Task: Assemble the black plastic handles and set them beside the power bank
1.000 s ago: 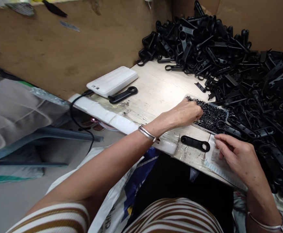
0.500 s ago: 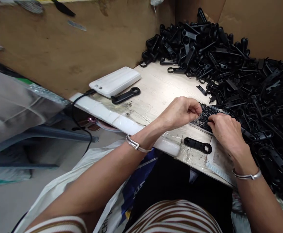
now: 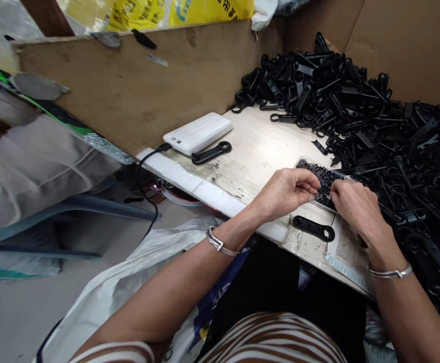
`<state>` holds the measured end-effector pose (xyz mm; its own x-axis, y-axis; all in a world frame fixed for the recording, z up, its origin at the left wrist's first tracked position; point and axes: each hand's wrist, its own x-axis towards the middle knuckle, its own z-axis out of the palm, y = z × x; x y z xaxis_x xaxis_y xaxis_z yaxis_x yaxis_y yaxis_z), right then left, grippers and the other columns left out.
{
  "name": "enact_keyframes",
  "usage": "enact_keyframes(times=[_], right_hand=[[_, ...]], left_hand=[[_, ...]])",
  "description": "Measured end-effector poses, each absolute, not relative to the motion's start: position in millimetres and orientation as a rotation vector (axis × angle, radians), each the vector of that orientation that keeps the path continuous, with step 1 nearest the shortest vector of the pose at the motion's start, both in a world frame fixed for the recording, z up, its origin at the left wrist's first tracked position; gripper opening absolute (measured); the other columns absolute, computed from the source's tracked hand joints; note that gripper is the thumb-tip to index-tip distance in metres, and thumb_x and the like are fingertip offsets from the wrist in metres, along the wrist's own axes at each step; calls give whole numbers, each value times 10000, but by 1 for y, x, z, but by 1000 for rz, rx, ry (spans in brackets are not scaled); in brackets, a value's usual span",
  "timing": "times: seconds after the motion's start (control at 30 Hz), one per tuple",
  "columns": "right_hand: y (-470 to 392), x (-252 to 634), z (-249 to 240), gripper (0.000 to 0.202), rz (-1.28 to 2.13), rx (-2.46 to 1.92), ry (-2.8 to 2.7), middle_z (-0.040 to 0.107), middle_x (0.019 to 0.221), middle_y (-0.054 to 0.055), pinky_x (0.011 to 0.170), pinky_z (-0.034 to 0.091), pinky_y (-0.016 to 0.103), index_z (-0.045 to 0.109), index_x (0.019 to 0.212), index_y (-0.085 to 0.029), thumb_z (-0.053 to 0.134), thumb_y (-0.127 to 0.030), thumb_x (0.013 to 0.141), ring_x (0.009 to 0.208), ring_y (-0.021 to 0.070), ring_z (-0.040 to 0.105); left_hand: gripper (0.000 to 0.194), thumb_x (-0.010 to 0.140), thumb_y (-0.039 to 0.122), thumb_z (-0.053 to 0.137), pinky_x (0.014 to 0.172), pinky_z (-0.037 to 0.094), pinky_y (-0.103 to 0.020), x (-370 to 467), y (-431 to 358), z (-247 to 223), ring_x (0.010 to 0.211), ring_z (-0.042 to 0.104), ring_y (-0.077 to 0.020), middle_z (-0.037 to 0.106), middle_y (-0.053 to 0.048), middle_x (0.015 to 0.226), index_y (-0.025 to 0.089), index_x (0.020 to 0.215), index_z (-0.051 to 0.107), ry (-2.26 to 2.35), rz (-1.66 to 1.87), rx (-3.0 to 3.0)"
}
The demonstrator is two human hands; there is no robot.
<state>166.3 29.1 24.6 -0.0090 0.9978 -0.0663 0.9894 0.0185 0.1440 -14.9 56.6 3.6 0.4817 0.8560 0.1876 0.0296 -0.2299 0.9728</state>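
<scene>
A shallow tray of tiny black pieces (image 3: 323,180) lies on the worktable between my hands. My left hand (image 3: 290,190) hovers at the tray's near left side, thumb and fingers pinched together; anything between the tips is too small to make out. At the tray's right edge, my right hand (image 3: 356,201) is also closed in a pinch, its fingertips close to the pieces. Just in front of the tray lies a flat black plastic handle-shaped part (image 3: 313,228) with a ring end. A similar black part (image 3: 211,153) rests farther left, against a white power bank.
A large heap of black plastic parts (image 3: 356,106) fills the back and right of the table. The white power bank (image 3: 199,132) has a black cable plugged in. White foam (image 3: 193,182) edges the table front. A brown board (image 3: 147,85) stands at the left.
The view has tilted up and shifted left, so things appear lower and farther right. Both hands stay pinched over the tray, with the left fingers slightly more spread out of their curl.
</scene>
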Motion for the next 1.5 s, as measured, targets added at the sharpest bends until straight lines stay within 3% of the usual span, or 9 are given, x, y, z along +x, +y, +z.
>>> enact_keyframes(times=[0.13, 0.23, 0.37, 0.5, 0.8, 1.0, 1.13, 1.37, 1.5], right_hand=[[20, 175, 30, 140, -376, 2394, 2442, 687, 711, 25, 641, 422, 281, 695, 804, -195, 563, -212, 845, 656, 170, 619], [12, 180, 30, 118, -1195, 2558, 2447, 616, 576, -18, 497, 372, 233, 693, 767, -179, 668, -293, 783, 485, 102, 501], [2, 181, 26, 236, -2099, 2514, 2192, 600, 547, -23, 413, 328, 192, 692, 795, -155, 777, -352, 698, 426, 66, 442], [-5, 177, 25, 240, -2481, 2430, 2075, 619, 533, -9, 424, 381, 181, 699, 769, -141, 832, -300, 648, 426, 63, 480], [-19, 169, 18, 196, -2635, 2607, 1992, 629, 547, -12, 472, 467, 174, 720, 751, -155, 846, -248, 634, 475, 77, 555], [-28, 171, 13, 147, -2783, 2557, 1958, 715, 740, 32, 489, 505, 186, 720, 753, -171, 822, -246, 678, 512, 77, 583], [-34, 172, 10, 123, -2842, 2634, 1902, 710, 713, 17, 467, 501, 183, 715, 747, -188, 812, -224, 681, 495, 76, 575], [-41, 169, 3, 169, -2719, 2682, 2019, 672, 613, -2, 525, 519, 215, 741, 820, -191, 814, -242, 676, 511, 94, 588], [-45, 167, -1, 151, -2419, 2790, 2204, 659, 613, -16, 556, 534, 232, 739, 871, -196, 778, -241, 732, 541, 104, 605]], left_hand=[[110, 702, 71, 689, 729, 555, -237, -14, 54, 2, 725, 659, -107, 705, -21, 767, 114, 804, 690, 790, 925, 1534], [99, 703, 76, 702, 707, 544, -227, -12, 54, 1, 711, 652, -103, 700, -16, 756, 113, 794, 693, 806, 930, 1529], [106, 701, 62, 697, 703, 531, -223, -9, 51, 1, 709, 639, -100, 694, -12, 761, 113, 794, 696, 790, 952, 1559], [111, 704, 49, 680, 669, 506, -210, -7, 45, 4, 687, 608, -90, 688, -11, 763, 110, 795, 694, 786, 1000, 1605], [95, 707, 63, 680, 633, 488, -200, 0, 32, 5, 664, 586, -80, 678, -4, 749, 118, 785, 683, 728, 1004, 1534], [82, 709, 90, 685, 655, 508, -212, 2, 27, 4, 677, 605, -89, 688, -8, 754, 127, 782, 682, 745, 996, 1474], [76, 705, 90, 688, 649, 503, -214, 3, 24, 4, 672, 599, -91, 684, -9, 746, 130, 769, 682, 751, 996, 1447], [81, 705, 93, 693, 620, 475, -205, 5, 19, 2, 659, 579, -88, 673, -6, 736, 127, 778, 687, 741, 996, 1434], [78, 712, 83, 681, 640, 483, -205, 5, 17, 2, 666, 580, -86, 673, -5, 740, 126, 777, 684, 734, 991, 1469]])
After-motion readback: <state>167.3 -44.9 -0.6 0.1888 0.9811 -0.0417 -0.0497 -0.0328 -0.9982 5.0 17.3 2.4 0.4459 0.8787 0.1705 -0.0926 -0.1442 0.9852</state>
